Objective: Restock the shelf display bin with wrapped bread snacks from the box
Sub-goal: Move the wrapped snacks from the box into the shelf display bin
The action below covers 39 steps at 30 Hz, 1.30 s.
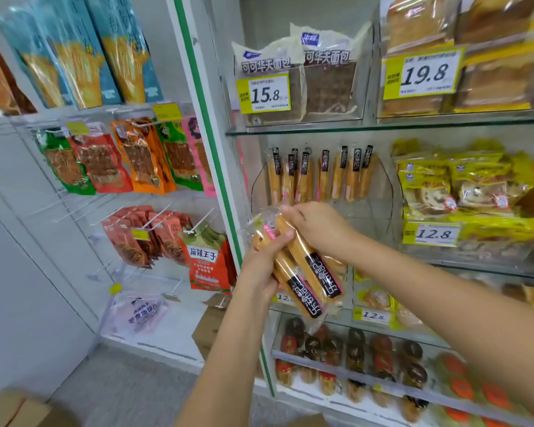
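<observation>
Up in front of the shelving, both forearms reach in, the left rising from below and the right coming across from the right side. The left hand (264, 263) cups a bundle of wrapped bread snacks (309, 272) from underneath, its thumb (286, 234) pressed flat on the upper face of the wrappers. The right hand (316, 226) shows its back to the camera, wrist bent, its fingers (285, 209) curled over the top end of the same bundle, so both hands are gripping it. The bundle slants down to the right, held just in front of the clear display bin (386, 192) and below the row of standing sticks (321, 177) already lined up along the bin's back.

The snacks are long, golden-brown bread sticks in glossy transparent film, each with a black label band bearing white characters and a pink strip. The bin is see-through plastic with curved side walls, set under a glass shelf (290, 131). A yellow price tag (433, 234) reading 12.8 hangs on the neighbouring bin.
</observation>
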Each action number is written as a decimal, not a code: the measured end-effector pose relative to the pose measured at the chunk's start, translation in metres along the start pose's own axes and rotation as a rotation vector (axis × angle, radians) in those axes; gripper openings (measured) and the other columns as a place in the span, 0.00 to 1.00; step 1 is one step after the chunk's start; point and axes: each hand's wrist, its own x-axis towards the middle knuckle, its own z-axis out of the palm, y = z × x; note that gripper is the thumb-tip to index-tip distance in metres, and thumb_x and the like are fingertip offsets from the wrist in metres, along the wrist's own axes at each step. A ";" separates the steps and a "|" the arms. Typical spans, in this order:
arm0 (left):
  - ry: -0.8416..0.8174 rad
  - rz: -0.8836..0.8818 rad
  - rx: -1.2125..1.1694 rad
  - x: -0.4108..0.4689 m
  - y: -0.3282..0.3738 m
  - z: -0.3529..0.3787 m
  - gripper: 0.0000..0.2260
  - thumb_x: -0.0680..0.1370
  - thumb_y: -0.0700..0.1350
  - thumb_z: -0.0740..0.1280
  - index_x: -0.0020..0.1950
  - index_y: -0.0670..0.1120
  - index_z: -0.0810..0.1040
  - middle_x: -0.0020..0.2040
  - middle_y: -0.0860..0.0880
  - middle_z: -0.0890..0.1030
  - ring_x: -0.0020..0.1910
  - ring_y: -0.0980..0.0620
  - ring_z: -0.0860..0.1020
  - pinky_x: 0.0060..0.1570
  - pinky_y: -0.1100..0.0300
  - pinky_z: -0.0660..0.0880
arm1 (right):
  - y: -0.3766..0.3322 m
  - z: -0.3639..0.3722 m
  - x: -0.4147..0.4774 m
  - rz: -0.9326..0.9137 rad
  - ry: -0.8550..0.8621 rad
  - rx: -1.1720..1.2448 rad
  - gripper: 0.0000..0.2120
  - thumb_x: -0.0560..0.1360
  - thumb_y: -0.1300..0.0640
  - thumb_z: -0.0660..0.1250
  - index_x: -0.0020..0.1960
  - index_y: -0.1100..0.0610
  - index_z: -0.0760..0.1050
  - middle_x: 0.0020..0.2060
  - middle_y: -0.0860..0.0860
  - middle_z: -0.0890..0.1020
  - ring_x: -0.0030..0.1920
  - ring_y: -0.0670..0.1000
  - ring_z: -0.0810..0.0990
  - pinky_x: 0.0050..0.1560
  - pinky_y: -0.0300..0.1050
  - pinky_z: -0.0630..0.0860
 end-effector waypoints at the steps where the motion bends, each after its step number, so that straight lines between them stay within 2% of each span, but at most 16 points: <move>1: 0.010 -0.004 -0.039 0.007 0.003 0.005 0.25 0.64 0.39 0.77 0.59 0.40 0.77 0.53 0.39 0.82 0.48 0.43 0.82 0.51 0.47 0.79 | 0.003 -0.008 0.005 -0.014 -0.037 0.014 0.22 0.82 0.45 0.50 0.34 0.52 0.71 0.33 0.49 0.75 0.36 0.49 0.73 0.41 0.43 0.66; 3: 0.059 0.001 -0.115 0.021 0.008 0.016 0.27 0.63 0.39 0.76 0.61 0.38 0.76 0.55 0.38 0.81 0.48 0.43 0.82 0.51 0.48 0.79 | 0.010 -0.024 0.015 -0.012 -0.136 0.110 0.18 0.82 0.48 0.53 0.50 0.54 0.80 0.44 0.48 0.81 0.43 0.46 0.76 0.44 0.41 0.69; 4: 0.096 0.009 -0.143 0.031 0.011 0.020 0.28 0.62 0.41 0.76 0.61 0.38 0.76 0.53 0.39 0.82 0.46 0.43 0.82 0.48 0.49 0.79 | 0.015 -0.033 0.018 0.000 -0.185 0.170 0.17 0.81 0.47 0.55 0.58 0.53 0.79 0.50 0.47 0.81 0.45 0.44 0.76 0.46 0.38 0.70; 6: 0.168 0.041 -0.190 0.052 0.017 0.025 0.27 0.63 0.44 0.74 0.61 0.39 0.76 0.48 0.41 0.83 0.40 0.47 0.83 0.42 0.54 0.80 | 0.033 -0.044 0.022 0.051 -0.270 0.211 0.20 0.79 0.43 0.57 0.64 0.51 0.74 0.54 0.43 0.79 0.49 0.42 0.76 0.49 0.33 0.71; 9: 0.266 0.102 -0.253 0.081 0.020 0.031 0.21 0.71 0.43 0.72 0.62 0.40 0.76 0.49 0.42 0.83 0.40 0.47 0.83 0.36 0.55 0.80 | 0.066 -0.044 0.029 0.155 -0.309 0.221 0.19 0.73 0.38 0.64 0.55 0.50 0.76 0.45 0.41 0.78 0.48 0.45 0.77 0.44 0.32 0.72; 11: 0.283 0.124 -0.273 0.097 0.018 0.037 0.20 0.71 0.43 0.72 0.62 0.41 0.76 0.50 0.41 0.83 0.40 0.47 0.84 0.34 0.57 0.80 | 0.083 -0.037 0.039 0.188 -0.227 0.346 0.18 0.67 0.37 0.69 0.47 0.50 0.79 0.43 0.42 0.81 0.48 0.47 0.80 0.50 0.39 0.75; 13: 0.282 0.117 -0.280 0.107 0.016 0.047 0.16 0.73 0.43 0.71 0.58 0.40 0.77 0.47 0.42 0.83 0.36 0.49 0.83 0.34 0.58 0.79 | 0.093 -0.037 0.050 0.206 -0.144 0.437 0.18 0.65 0.39 0.72 0.46 0.51 0.81 0.44 0.43 0.83 0.48 0.47 0.82 0.55 0.43 0.77; 17: 0.290 0.082 -0.416 0.134 0.015 0.057 0.12 0.77 0.51 0.66 0.54 0.43 0.77 0.43 0.46 0.82 0.40 0.50 0.82 0.43 0.54 0.78 | 0.105 -0.050 0.065 0.303 0.010 0.677 0.13 0.70 0.53 0.74 0.51 0.55 0.78 0.44 0.47 0.81 0.37 0.40 0.81 0.34 0.31 0.75; 21: 0.444 0.046 -0.438 0.151 0.016 0.052 0.13 0.79 0.57 0.60 0.46 0.48 0.71 0.39 0.47 0.78 0.38 0.49 0.77 0.51 0.51 0.77 | 0.133 -0.063 0.089 0.383 0.241 0.909 0.14 0.68 0.62 0.75 0.51 0.59 0.75 0.48 0.59 0.84 0.35 0.48 0.84 0.29 0.35 0.77; 23: 0.497 0.051 -0.362 0.158 0.016 0.045 0.16 0.79 0.59 0.56 0.41 0.49 0.69 0.34 0.49 0.73 0.30 0.53 0.73 0.38 0.56 0.79 | 0.142 -0.069 0.097 0.409 0.344 0.873 0.17 0.70 0.63 0.73 0.56 0.63 0.74 0.40 0.57 0.83 0.29 0.49 0.80 0.26 0.36 0.73; 25: 0.515 0.043 -0.321 0.164 0.018 0.037 0.16 0.79 0.58 0.57 0.39 0.48 0.69 0.31 0.50 0.69 0.24 0.56 0.67 0.17 0.66 0.67 | 0.149 -0.073 0.104 0.398 0.428 0.821 0.16 0.71 0.64 0.72 0.56 0.67 0.73 0.32 0.55 0.79 0.25 0.51 0.74 0.27 0.40 0.69; 26: 0.502 0.042 -0.331 0.167 0.019 0.034 0.15 0.79 0.56 0.59 0.39 0.48 0.69 0.31 0.50 0.68 0.23 0.56 0.66 0.15 0.68 0.62 | 0.152 -0.073 0.107 0.386 0.456 0.812 0.15 0.71 0.65 0.71 0.55 0.66 0.73 0.30 0.55 0.77 0.24 0.50 0.72 0.26 0.41 0.68; 28: 0.445 0.034 -0.375 0.169 0.019 0.029 0.11 0.78 0.52 0.63 0.41 0.47 0.73 0.34 0.49 0.72 0.28 0.56 0.69 0.18 0.69 0.67 | 0.157 -0.073 0.114 0.377 0.495 0.808 0.16 0.71 0.64 0.71 0.57 0.60 0.72 0.29 0.54 0.76 0.21 0.48 0.72 0.23 0.38 0.68; 33: 0.257 0.081 -0.416 0.168 0.019 0.039 0.14 0.76 0.46 0.69 0.60 0.43 0.77 0.55 0.42 0.80 0.49 0.49 0.80 0.37 0.61 0.80 | 0.166 -0.063 0.126 0.393 0.412 0.766 0.16 0.71 0.59 0.73 0.57 0.57 0.72 0.31 0.53 0.78 0.25 0.49 0.72 0.26 0.38 0.70; 35: 0.215 0.068 -0.421 0.172 0.018 0.051 0.15 0.76 0.42 0.68 0.61 0.41 0.77 0.59 0.40 0.79 0.50 0.47 0.81 0.40 0.60 0.81 | 0.165 -0.054 0.131 0.422 0.298 0.793 0.18 0.71 0.58 0.73 0.58 0.56 0.73 0.36 0.53 0.79 0.29 0.48 0.73 0.28 0.38 0.72; 39: 0.146 -0.021 -0.373 0.180 0.009 0.072 0.23 0.73 0.37 0.70 0.68 0.39 0.70 0.60 0.37 0.78 0.47 0.46 0.83 0.37 0.60 0.81 | 0.168 -0.037 0.143 0.490 0.195 0.850 0.15 0.70 0.59 0.73 0.55 0.64 0.78 0.29 0.51 0.77 0.28 0.46 0.72 0.28 0.35 0.71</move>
